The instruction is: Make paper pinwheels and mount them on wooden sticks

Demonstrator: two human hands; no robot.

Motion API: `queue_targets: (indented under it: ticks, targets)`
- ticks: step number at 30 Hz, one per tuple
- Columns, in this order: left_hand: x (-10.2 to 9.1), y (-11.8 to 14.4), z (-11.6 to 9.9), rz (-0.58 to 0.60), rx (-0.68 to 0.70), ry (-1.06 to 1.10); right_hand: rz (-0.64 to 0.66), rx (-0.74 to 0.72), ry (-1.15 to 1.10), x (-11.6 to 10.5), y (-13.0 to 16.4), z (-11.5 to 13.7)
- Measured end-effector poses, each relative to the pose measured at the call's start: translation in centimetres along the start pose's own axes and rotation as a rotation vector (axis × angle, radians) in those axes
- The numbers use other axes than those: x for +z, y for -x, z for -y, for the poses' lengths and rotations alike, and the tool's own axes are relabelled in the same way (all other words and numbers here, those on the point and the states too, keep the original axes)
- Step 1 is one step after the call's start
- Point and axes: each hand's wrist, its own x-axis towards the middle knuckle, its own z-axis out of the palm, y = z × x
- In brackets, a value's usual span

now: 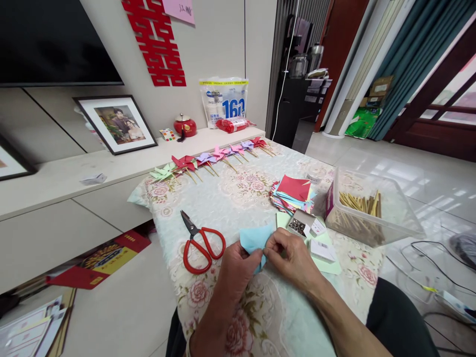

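Two hands meet over flowered cloth: left hand (pixel 238 267) and right hand (pixel 292 258) pinch blue paper (pixel 255 239), fingers closed on folds. Red scissors (pixel 201 245) just left; paper stack (pixel 293 194), stick box (pixel 368 208) beyond.

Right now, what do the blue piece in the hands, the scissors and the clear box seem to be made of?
Blue piece: thin matte paper, it seems; it holds folds between the left hand and right hand.
Scissors: dark metal blades, glossy red handles, probably plastic-coated.
Clear box: transparent plastic; the sticks inside show through its wall.
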Motion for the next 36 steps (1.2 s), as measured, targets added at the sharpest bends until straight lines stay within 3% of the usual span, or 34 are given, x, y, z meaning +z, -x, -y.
queue_targets:
  ticks: [4,6,8,14,18,26,36]
  targets:
    - [-0.2,0.3,-0.6,-0.003,-0.066,-0.035,-0.153,-0.043,-0.141,-0.6,-0.1,-0.4]
    - [-0.8,0.4,-1.1,0.074,-0.081,-0.041,-0.264,-0.041,-0.233,-0.9,-0.1,-1.0]
    - [-1.7,0.2,-1.6,0.196,-0.087,-0.067,-0.272,-0.012,-0.322,-1.1,-0.2,-1.5]
    - [-4.0,-0.7,-3.3,0.402,-0.118,-0.287,0.131,0.071,-0.617,-1.1,-0.1,-1.2]
    - [-3.8,-1.3,-4.1,0.468,-0.104,-0.525,0.247,0.137,-0.7,-1.0,0.1,-0.6]
    - [-2.4,-2.3,-6.0,0.502,-0.051,-0.774,0.262,0.212,-0.597,-1.0,0.0,0.0]
    - [-0.5,-2.2,-7.1,0.448,0.021,-0.818,0.08,0.118,-0.323,-0.5,0.0,-0.6]
